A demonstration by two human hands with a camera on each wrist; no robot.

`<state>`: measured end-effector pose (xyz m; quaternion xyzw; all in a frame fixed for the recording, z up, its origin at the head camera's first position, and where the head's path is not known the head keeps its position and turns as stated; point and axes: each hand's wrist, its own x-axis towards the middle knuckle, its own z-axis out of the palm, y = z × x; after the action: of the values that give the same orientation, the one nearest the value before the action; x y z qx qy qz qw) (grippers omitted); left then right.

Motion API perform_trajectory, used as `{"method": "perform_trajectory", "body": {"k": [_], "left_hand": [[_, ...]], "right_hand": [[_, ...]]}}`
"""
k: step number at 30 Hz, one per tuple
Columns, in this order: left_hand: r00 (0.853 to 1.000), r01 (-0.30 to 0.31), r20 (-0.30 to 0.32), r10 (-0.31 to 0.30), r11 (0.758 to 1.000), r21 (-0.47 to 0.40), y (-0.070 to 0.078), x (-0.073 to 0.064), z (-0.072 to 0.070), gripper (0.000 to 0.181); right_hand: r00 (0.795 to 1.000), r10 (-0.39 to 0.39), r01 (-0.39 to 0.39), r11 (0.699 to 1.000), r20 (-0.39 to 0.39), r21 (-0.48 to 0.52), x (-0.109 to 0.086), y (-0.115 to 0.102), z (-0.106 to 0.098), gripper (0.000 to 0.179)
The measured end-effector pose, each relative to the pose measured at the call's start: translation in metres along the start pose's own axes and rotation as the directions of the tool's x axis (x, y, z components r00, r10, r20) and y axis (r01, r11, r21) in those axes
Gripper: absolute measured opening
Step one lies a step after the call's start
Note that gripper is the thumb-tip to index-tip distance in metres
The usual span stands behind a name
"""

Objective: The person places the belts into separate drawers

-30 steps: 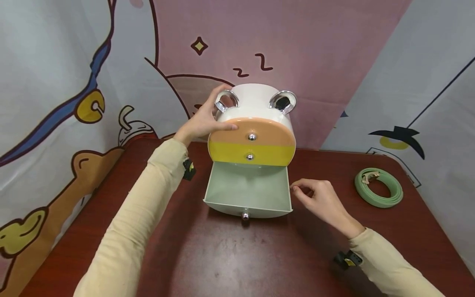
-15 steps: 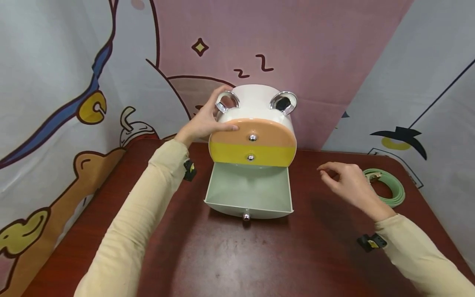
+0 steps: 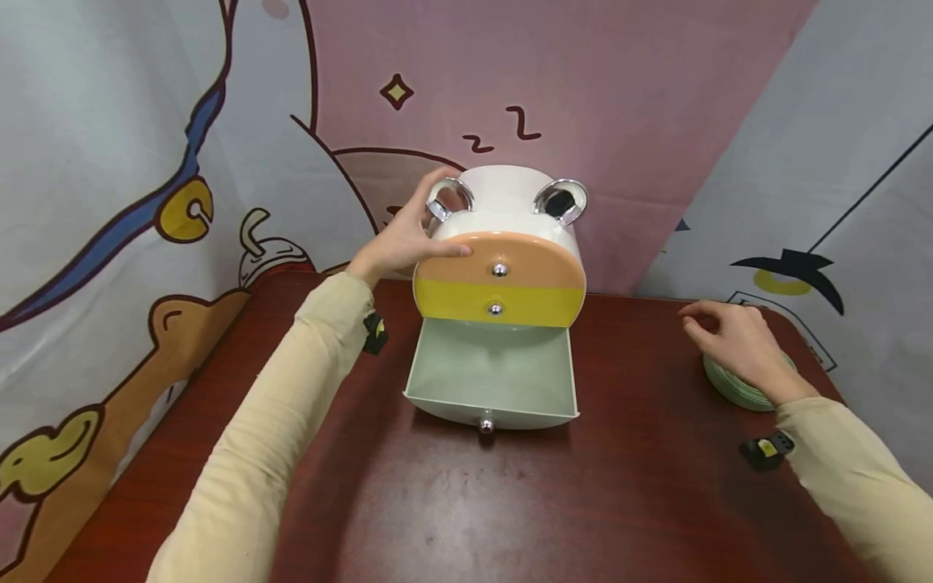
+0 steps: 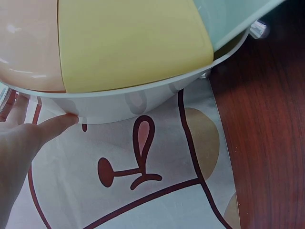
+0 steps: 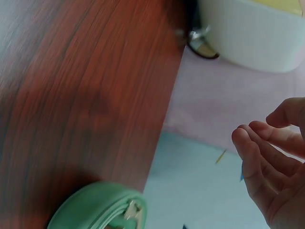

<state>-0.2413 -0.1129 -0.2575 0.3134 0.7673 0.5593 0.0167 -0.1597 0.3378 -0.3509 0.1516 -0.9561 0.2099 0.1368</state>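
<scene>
A small white desktop drawer organizer (image 3: pixel 504 194) with two silver ring-shaped ears stands at mid-table. Its front has an orange drawer (image 3: pixel 539 259) on top and a yellow drawer (image 3: pixel 535 306) below, each with a silver knob. The pale green bottom drawer (image 3: pixel 466 368) is pulled out and has nothing in it. My left hand (image 3: pixel 401 239) grips the organizer's upper left side, thumb on the orange front, other fingers partly hidden behind the ear. Over at the right, my right hand (image 3: pixel 743 340), fingers loosely bent and holding nothing, hovers above a coiled green belt (image 5: pixel 90 210), partly covering it in the head view.
The dark red wooden table (image 3: pixel 583 502) carries all of this. Behind it hangs a cartoon-printed cloth (image 3: pixel 605 97), close to the organizer's back. Straps with small black devices (image 3: pixel 765 449) sit at both wrists.
My right hand has moved right, from beside the green drawer to over the belt. The left hand keeps its hold, and the organizer and drawer stay as they were.
</scene>
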Motion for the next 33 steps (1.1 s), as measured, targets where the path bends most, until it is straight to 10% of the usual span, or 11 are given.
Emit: {"method": "perform_trajectory", "body": {"k": [24, 33], "left_hand": [[1.0, 0.03, 0.001, -0.03, 0.999, -0.024, 0.001, 0.0, 0.0, 0.097], [1.0, 0.029, 0.001, -0.029, 1.0, -0.008, 0.0, -0.001, 0.0, 0.097]], "right_hand": [[0.989, 0.145, -0.145, 0.989, -0.012, -0.004, -0.034, 0.076, 0.013, 0.03], [0.953, 0.301, -0.299, 0.953, -0.043, 0.047, -0.053, 0.094, 0.017, 0.039]]}}
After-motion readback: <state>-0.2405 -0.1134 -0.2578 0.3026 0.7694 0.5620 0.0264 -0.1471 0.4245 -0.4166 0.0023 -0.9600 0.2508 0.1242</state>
